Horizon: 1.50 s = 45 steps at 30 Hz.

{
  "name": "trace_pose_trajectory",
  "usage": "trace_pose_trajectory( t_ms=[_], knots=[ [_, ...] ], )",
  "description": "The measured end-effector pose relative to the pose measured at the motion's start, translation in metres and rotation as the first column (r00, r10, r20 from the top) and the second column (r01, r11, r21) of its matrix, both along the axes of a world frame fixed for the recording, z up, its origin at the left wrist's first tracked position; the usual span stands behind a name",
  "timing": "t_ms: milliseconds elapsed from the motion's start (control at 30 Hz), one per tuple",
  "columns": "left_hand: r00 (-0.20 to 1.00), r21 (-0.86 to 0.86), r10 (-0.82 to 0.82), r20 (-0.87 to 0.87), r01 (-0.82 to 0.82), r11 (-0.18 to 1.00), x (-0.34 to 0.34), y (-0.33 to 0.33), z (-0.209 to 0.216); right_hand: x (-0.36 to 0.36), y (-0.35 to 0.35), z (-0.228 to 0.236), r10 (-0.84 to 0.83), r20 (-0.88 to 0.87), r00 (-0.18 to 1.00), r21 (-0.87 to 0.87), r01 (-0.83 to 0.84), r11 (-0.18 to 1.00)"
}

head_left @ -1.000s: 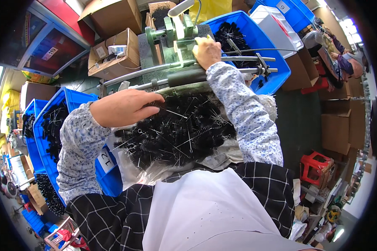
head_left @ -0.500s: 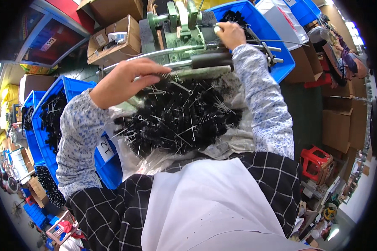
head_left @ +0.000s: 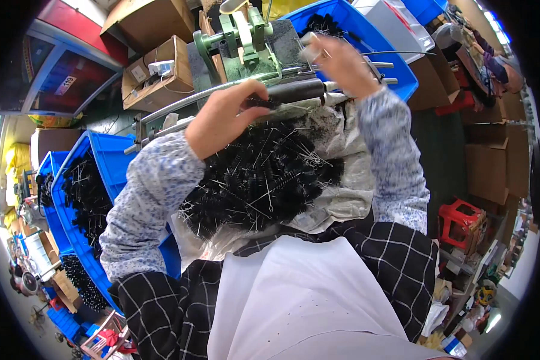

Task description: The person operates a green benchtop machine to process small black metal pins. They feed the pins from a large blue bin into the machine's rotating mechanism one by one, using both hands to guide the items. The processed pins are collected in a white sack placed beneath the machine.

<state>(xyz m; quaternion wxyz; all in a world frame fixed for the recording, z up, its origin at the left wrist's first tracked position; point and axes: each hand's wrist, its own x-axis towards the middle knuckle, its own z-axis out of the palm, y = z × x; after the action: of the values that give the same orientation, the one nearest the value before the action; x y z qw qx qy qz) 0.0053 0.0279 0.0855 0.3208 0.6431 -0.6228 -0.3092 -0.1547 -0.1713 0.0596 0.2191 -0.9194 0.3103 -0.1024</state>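
I have the left hand [head_left: 222,117] pinched on a dark bristled brush [head_left: 269,104], over the far edge of the white sheeting [head_left: 351,186]. The right hand [head_left: 345,66] is blurred beside the green machine [head_left: 246,39] — I cannot tell whether its fingers grip anything. As for progress, a broad heap of brushes [head_left: 258,180] covers the sheeting's middle, and more dark pieces fill the left blue bin [head_left: 109,150] and lie in the far end of the right blue bin [head_left: 405,84]; which are finished, I can't judge from here. The heap is bristly black, threaded with thin shiny wires, some ending in loops — the sheeting beneath is creased and smudged.
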Motion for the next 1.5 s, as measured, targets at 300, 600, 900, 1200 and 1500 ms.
trace_pose_trajectory(
  t_ms=[300,600,900,1200,1500],
  knots=[
    [0.94,-0.164,0.158,0.302,-0.112,0.98,0.017,0.016,-0.025,0.034,0.034,-0.031,0.027,0.246,0.969,-0.079,-0.008,0.997],
    [0.869,0.601,-0.438,0.232,0.226,0.767,0.014,0.029,-0.032,0.062,-0.018,-0.086,-0.038,0.147,0.988,-0.411,0.096,0.907],
    [0.904,0.657,-0.416,0.099,0.254,0.71,0.007,0.031,-0.034,0.064,-0.013,-0.079,-0.073,0.122,0.99,-0.266,0.103,0.958],
    [0.983,0.569,-0.104,-0.154,0.174,0.804,0.02,0.031,-0.003,0.068,-0.03,-0.088,-0.085,-0.056,0.995,-0.426,0.054,0.903],
    [0.895,0.284,0.033,-0.446,0.107,0.953,0.03,0.047,0.013,0.062,-0.017,-0.096,-0.147,0.082,0.986,-0.384,0.167,0.908]
  ],
)
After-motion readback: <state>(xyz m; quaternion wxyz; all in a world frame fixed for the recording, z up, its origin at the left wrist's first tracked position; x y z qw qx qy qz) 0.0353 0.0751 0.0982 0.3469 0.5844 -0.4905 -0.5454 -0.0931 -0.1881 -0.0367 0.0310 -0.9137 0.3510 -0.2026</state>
